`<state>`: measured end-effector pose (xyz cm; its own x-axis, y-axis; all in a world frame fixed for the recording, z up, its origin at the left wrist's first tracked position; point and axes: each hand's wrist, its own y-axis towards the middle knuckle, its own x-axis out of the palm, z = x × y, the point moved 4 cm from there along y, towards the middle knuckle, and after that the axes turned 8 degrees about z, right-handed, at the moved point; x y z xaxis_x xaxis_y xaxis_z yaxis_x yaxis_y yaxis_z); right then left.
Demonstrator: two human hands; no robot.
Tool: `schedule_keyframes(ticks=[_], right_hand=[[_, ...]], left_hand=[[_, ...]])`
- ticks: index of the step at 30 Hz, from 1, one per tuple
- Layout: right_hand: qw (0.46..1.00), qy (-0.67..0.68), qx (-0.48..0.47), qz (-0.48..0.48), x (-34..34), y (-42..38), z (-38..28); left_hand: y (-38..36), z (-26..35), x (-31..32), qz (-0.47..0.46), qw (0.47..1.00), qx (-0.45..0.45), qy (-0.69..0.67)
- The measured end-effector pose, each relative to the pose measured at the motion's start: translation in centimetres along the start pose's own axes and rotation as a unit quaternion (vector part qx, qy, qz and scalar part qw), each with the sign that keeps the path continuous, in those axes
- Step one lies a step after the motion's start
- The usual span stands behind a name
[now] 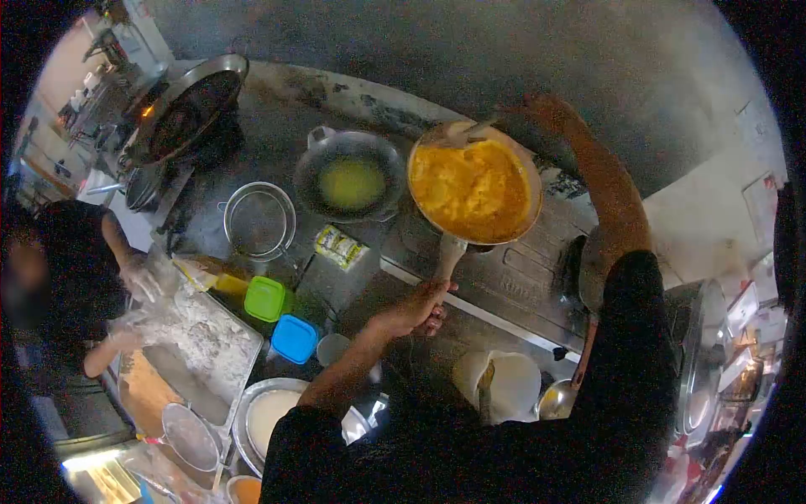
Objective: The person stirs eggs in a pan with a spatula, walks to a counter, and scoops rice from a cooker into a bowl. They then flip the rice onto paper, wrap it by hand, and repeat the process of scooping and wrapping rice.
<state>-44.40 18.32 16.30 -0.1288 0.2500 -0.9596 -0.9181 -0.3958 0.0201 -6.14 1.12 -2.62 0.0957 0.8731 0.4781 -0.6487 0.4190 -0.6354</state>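
Observation:
A frying pan (527, 225) full of bubbling orange-yellow sauce with pale lumps sits on the stove (504, 286). My left hand (416, 311) is closed around the end of its light handle (451, 254), which points toward me. Across the pan, my right hand (550, 113) is closed on the handle of a spatula (470, 132). The spatula's flat end is at the pan's far rim, touching the sauce's edge; its details are dim. Left of the frying pan stands a dark wok (311, 189) with yellowish liquid in it.
A round strainer (260, 220), a yellow-white packet (340, 248) and green (265, 298) and blue-lidded (294, 338) containers occupy the counter. At left, another person's hands (138, 281) work over a tray (248, 357) of white flour. A white tub (516, 386) stands below the stove.

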Motion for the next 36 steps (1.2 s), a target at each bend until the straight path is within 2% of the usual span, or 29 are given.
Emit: schedule_keyframes(ticks=[6,10,12,14,17,18,20,22,24,26,28,30,32,33,34,35,36], right_hand=[[0.991,-0.035,-0.130,0.022,-2.9,2.8,-7.9],[0.945,-0.122,-0.287,0.100,-3.5,2.2,-11.0],[0.875,-0.177,-0.407,0.191,-3.0,1.3,-11.7],[0.784,-0.153,-0.536,0.275,-4.2,-1.2,-13.7],[0.580,-0.106,-0.721,0.365,-7.3,-6.4,-16.4],[0.619,-0.031,-0.748,0.239,-6.5,-7.7,-18.0],[0.542,-0.115,-0.816,0.164,-5.0,-14.0,-20.1],[0.389,-0.313,-0.823,0.269,-2.3,-21.2,-20.9],[0.316,-0.426,-0.770,0.353,0.2,-25.4,-19.7],[0.223,-0.558,-0.695,0.395,0.4,-28.2,-18.1],[0.568,-0.447,-0.578,0.379,-0.1,-29.9,-15.3],[0.755,-0.361,-0.413,0.358,0.0,-31.0,-12.6],[0.827,-0.343,-0.259,0.362,0.0,-32.0,-10.8],[0.906,-0.276,-0.206,0.244,0.4,-31.8,-9.7],[0.961,-0.203,-0.146,0.122,-0.2,-31.4,-8.7],[0.989,-0.123,-0.083,-0.003,0.0,-31.1,-7.7],[0.995,-0.085,-0.049,-0.018,0.2,-31.0,-6.7]], left_hand=[[-0.1,0.2,-0.4,-0.017,0.999,0.038,0.020],[0.6,-0.6,-1.1,-0.005,1.000,0.010,0.011],[0.9,-0.9,-1.1,-0.027,0.999,0.009,-0.024],[0.6,-0.7,-1.1,-0.025,0.999,0.009,-0.027],[-0.1,0.1,-0.6,-0.001,1.000,0.013,-0.003],[-0.3,0.2,-0.5,-0.001,1.000,0.014,-0.004],[-0.5,0.4,-0.2,0.008,1.000,0.014,-0.003],[-0.9,0.6,0.1,0.027,1.000,0.012,0.003],[0.8,-0.6,-1.2,0.045,0.999,-0.006,-0.013],[0.9,-1.0,-1.5,0.039,0.999,-0.001,-0.028],[0.0,-0.2,-0.8,0.004,0.998,0.033,-0.045],[0.1,-0.3,-1.1,-0.014,0.998,0.043,-0.046],[0.0,-0.3,-0.9,-0.023,0.997,0.051,-0.047],[-0.2,0.1,-0.7,-0.022,0.997,0.052,-0.045],[-0.3,0.3,-0.4,-0.020,0.998,0.053,-0.041],[-0.2,0.0,-0.4,-0.006,0.998,0.039,-0.051],[-0.2,0.0,-0.5,0.010,0.998,0.028,-0.060]])
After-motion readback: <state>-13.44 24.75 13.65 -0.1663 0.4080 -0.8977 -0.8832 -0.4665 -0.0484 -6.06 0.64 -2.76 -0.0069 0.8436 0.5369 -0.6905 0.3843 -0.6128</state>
